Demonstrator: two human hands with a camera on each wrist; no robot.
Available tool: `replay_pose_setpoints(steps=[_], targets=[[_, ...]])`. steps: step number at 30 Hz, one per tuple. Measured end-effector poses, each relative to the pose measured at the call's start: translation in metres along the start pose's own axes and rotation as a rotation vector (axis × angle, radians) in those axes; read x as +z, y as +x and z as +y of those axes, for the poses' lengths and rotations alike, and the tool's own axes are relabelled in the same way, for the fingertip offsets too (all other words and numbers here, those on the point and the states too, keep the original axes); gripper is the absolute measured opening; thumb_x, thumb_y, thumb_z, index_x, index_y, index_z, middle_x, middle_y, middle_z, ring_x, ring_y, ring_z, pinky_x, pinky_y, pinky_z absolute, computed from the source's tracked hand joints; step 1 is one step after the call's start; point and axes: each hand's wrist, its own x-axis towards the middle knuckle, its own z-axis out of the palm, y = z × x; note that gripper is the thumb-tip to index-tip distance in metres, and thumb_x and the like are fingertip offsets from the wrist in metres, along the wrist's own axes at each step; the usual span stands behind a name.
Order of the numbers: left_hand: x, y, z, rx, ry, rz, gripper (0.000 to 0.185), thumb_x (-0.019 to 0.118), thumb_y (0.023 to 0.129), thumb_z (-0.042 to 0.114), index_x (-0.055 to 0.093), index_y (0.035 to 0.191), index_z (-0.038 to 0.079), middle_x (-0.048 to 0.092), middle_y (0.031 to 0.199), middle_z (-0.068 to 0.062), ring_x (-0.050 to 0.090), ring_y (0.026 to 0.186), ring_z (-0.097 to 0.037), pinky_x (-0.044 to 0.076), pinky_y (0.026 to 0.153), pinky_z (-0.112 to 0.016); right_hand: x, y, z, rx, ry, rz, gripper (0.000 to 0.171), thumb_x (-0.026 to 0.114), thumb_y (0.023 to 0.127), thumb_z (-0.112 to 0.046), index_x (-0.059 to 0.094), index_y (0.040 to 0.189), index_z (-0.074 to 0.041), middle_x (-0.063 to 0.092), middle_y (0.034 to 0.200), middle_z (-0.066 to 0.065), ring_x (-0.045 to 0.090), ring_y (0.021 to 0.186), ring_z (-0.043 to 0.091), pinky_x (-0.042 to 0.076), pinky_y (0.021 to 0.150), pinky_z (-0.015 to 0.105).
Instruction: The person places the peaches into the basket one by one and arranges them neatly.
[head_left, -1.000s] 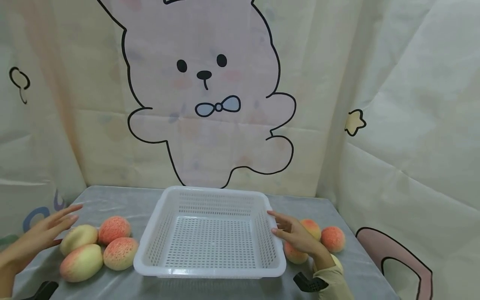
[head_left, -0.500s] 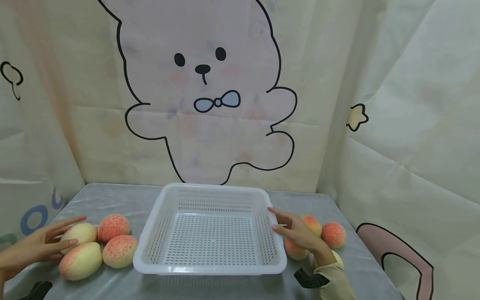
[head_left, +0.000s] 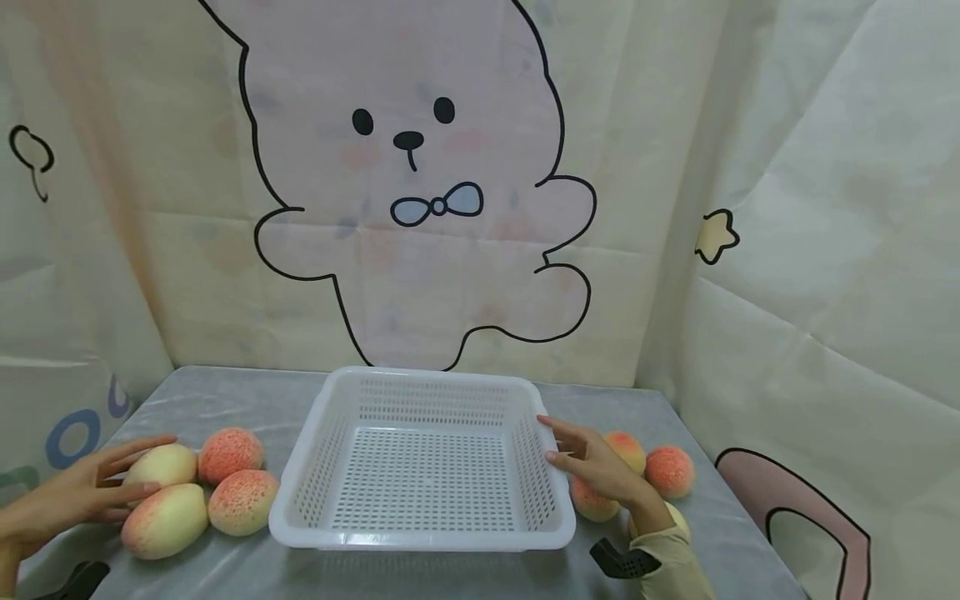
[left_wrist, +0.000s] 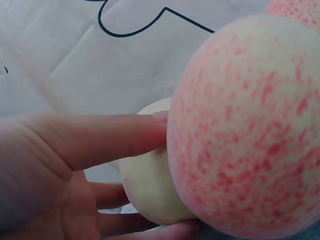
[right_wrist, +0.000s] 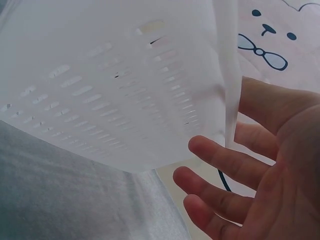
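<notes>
Hands flank the white basket point(head_left: 420, 467) on the tabletop point(head_left: 225, 400).
Head view: left hand point(head_left: 71, 496), fingers straight, touches a pale peach point(head_left: 161, 465); right hand point(head_left: 600, 467) lies open beside the basket's right rim. Left wrist view: fingers point(left_wrist: 100, 137) against that peach. Right wrist view: relaxed fingers point(right_wrist: 225, 160) just beside the basket wall.

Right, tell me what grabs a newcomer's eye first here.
The white slotted basket sits mid-table, with nothing in it. Behind it, a large cartoon rabbit fills the backdrop. Peach-coloured fruits lie on both sides: the left hand touches the pale fruit, and the right hand is at the basket's right rim.
</notes>
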Motion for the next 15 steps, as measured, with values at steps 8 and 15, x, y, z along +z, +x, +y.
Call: replay_pose_setpoints(steps=[8, 15], targets=[[-0.001, -0.006, 0.005, 0.066, -0.014, 0.119, 0.057, 0.053, 0.106, 0.036, 0.014, 0.138, 0.062, 0.018, 0.15, -0.05, 0.066, 0.095, 0.0, 0.06, 0.079, -0.031, -0.001, 0.001, 0.002, 0.023, -0.032, 0.034, 0.063, 0.06, 0.102, -0.018, 0.033, 0.158, -0.005, 0.052, 0.148, 0.027, 0.059, 0.126, 0.044, 0.057, 0.091, 0.028], [-0.005, -0.011, 0.014, 0.149, 0.004, 0.301, 0.065, 0.056, 0.105, 0.03, 0.018, 0.153, 0.052, 0.052, 0.131, -0.009, 0.053, 0.09, 0.017, 0.061, 0.075, -0.032, -0.001, 0.0, 0.004, 0.018, 0.011, 0.015, 0.064, 0.059, 0.103, -0.017, 0.03, 0.158, -0.003, 0.05, 0.15, 0.027, 0.06, 0.126, 0.044, 0.058, 0.091, 0.029]])
